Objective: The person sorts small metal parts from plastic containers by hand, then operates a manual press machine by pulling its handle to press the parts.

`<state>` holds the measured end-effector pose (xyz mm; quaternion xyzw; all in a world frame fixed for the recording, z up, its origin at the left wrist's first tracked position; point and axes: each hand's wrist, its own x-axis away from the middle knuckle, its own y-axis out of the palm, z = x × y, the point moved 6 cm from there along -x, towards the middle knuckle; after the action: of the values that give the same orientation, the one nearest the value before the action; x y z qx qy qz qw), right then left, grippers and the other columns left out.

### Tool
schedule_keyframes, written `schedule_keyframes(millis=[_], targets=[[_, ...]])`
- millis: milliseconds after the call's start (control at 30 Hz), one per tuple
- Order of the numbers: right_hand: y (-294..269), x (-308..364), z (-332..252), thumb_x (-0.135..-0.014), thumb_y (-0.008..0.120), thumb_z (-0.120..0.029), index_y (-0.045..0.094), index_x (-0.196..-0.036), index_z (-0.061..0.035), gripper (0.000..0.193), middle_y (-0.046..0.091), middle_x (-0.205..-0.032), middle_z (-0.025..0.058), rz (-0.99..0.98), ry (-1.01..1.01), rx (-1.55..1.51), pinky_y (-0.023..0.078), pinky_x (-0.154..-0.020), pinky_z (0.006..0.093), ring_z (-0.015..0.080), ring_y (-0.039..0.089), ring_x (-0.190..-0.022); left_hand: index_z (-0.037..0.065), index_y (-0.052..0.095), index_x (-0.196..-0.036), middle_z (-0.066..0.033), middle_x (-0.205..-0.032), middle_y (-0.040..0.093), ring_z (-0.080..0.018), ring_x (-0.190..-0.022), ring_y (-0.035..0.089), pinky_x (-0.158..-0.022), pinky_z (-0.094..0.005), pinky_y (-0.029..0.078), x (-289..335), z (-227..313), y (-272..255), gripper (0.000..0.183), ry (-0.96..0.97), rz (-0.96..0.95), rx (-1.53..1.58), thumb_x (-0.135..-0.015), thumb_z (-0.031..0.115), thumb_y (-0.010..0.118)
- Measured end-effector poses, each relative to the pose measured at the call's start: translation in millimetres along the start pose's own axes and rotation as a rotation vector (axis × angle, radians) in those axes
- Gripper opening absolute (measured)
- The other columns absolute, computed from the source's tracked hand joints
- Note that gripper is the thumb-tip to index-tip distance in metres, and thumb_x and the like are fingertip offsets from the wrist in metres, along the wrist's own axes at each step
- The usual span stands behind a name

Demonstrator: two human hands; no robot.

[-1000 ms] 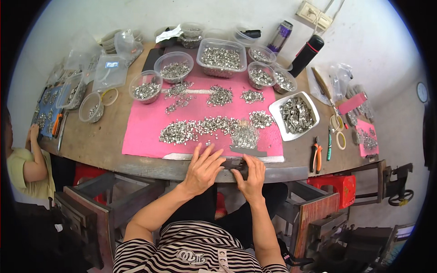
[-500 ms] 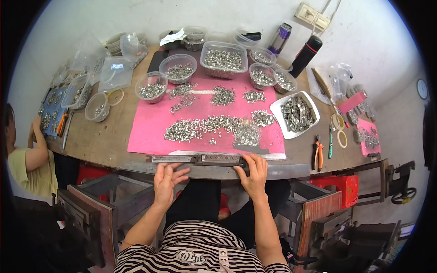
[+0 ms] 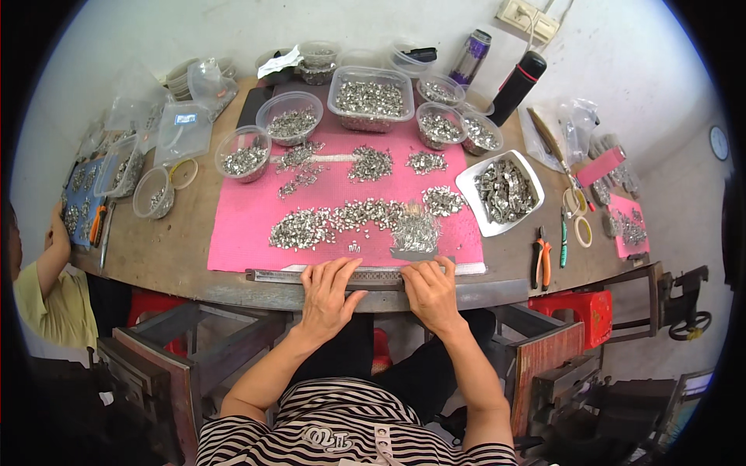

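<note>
A long, narrow slotted metal bar [image 3: 284,276] lies along the table's near edge, just below the pink mat [image 3: 241,225]. My left hand [image 3: 330,297] lies across the bar's middle, thumb apart from the stretched fingers, whose tips reach the mat's near edge. At the bar's right end, my right hand [image 3: 432,295] is closed over it, fingers bent; its fingertips are partly hidden. Beyond the hands, small shiny metal pieces [image 3: 303,230] form a wide heap. Beside them is a pile of thin silvery pins [image 3: 416,231] on a dark plate [image 3: 412,254].
Clear tubs of metal pieces [image 3: 371,101] line the back. A white tray [image 3: 474,210] of dark metal parts stands right, near orange-handled pliers [image 3: 545,260]. Two bottles [image 3: 517,89] stand behind. At far left a co-worker's arm [image 3: 50,248] reaches a blue mat [image 3: 84,203].
My left hand has moved right and up, from the bar's lower edge to across its middle. My right hand has curled further over the bar's right end. The view has shifted slightly.
</note>
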<state>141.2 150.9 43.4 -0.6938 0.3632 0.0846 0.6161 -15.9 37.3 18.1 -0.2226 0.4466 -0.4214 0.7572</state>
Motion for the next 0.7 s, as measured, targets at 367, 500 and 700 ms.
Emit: schedule_keyframes(millis=[367,500,700], targets=[[-69.9,-53.9,78.3,-0.081,0.067,0.006,0.062,-0.098,-0.005,0.021,0.064,-0.092,0.009,0.309,-0.006,0.183,0.042,-0.09,0.045,0.0287,0.061,-0.088,0.004,0.054,-0.137,-0.0129,-0.126,0.061,-0.0303,-0.114,0.055,-0.104,-0.0469,0.031,-2.3,-1.1,0.7,0.069,0.014,0.038,0.009,-0.078,0.021,0.084],[-77.2,-37.4,146.0,-0.089,0.066,-0.003,0.065,-0.105,-0.0044,0.016,0.067,-0.1,0.01,0.263,0.268,0.424,0.042,-0.09,0.0434,0.0293,0.063,-0.096,0.005,0.058,-0.134,-0.0117,-0.125,0.061,-0.0307,-0.113,0.056,-0.103,-0.0476,0.031,2.2,-1.5,0.4,0.062,0.012,0.018,-0.034,-0.079,0.021,0.083],[-45.6,-4.3,115.6,-0.089,0.067,-0.003,0.069,-0.103,-0.0048,0.014,0.068,-0.102,0.0102,0.092,0.267,0.129,0.044,-0.088,0.0429,0.0297,0.064,-0.097,0.007,0.059,-0.136,-0.0094,-0.136,0.06,-0.0288,-0.126,0.052,-0.114,-0.0579,0.022,-25.9,15.9,-2.6,0.055,0.023,-0.098,0.066,-0.086,0.021,0.077]])
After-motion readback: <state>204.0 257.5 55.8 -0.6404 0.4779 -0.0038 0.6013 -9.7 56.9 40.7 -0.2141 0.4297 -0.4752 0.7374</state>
